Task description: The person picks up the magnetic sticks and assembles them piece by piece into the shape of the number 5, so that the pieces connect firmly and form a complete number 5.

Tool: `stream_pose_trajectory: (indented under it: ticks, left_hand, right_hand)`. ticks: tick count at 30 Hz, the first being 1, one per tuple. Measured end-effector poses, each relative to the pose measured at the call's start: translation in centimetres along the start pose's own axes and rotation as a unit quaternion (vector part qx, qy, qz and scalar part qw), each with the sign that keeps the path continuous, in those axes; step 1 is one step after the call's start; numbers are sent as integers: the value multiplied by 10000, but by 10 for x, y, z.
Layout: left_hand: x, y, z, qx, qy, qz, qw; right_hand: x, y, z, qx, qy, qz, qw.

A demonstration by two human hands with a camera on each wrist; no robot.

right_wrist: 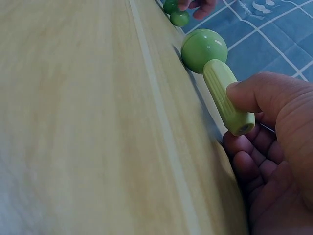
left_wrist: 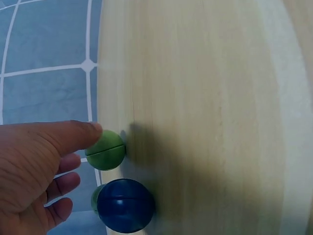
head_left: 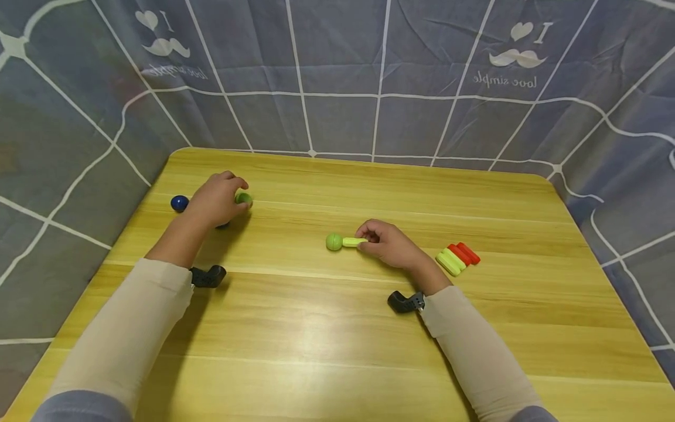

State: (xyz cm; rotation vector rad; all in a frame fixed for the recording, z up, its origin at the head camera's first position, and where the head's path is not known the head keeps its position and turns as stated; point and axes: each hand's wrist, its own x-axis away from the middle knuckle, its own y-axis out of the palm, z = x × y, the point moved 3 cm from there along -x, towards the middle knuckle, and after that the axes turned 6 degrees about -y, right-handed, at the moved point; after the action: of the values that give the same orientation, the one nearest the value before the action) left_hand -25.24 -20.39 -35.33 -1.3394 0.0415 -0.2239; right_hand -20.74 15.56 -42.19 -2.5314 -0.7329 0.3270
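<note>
At the back left of the table, my left hand [head_left: 215, 198] holds a green ball [left_wrist: 106, 151] between thumb and fingers. Beneath that hand lies a dark blue ball [left_wrist: 125, 205], with part of another green ball [left_wrist: 95, 198] showing behind it. My right hand [head_left: 391, 245], near the table's middle, pinches a ribbed yellow-green stick [right_wrist: 222, 93] by one end. At the stick's other end a green ball [right_wrist: 204, 51] touches it, pointing left. In the head view, a second blue ball [head_left: 179, 203] is left of my left wrist.
To the right of my right hand, yellow-green sticks [head_left: 450, 262] and red sticks [head_left: 464, 253] lie side by side on the wooden table [head_left: 295, 328]. A grey checked cloth [head_left: 343, 123] hangs along the back and both sides. Black wrist cameras stick out from both sleeves.
</note>
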Motion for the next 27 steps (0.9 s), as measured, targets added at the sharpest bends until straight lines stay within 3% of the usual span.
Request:
stream_pose_trajectory:
  ticks: [9,15,18,21,27]
  left_hand:
    - [-6,4,2,-690,80,-216,9974]
    - [-4,4,4,-684,92,-80,9976]
    - [-2,5,8,-258,210,32,9994]
    - [2,8,19,498,415,187,9977]
    - [11,19,51,1886,670,321,9792]
  right_hand:
    - [-1,1,-2,-1,-25,-10,10000]
    - [0,1,-4,-6,-9,-10,10000]
    - [-1,1,-3,79,30,-3,10000]
    - [0,0,-2,126,36,17,9999]
    - [0,1,2,97,71,48,9999]
